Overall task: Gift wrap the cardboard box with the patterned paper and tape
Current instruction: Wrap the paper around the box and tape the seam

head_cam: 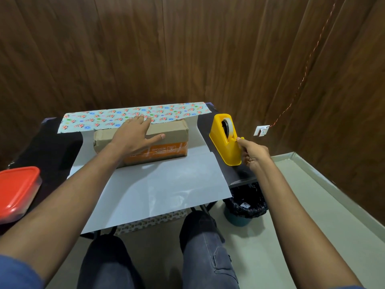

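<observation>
My left hand (133, 136) lies flat and open on the cardboard box (166, 140), which sits on the patterned paper (133, 118) spread across the desk (54, 147). My right hand (253, 155) seems to pinch tape at the yellow dispenser (224, 140).

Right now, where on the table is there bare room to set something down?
Free: white paper between cardboard box and near edge; dark table between box and red container. Crowded: right edge, where right hand meets tape dispenser.
</observation>
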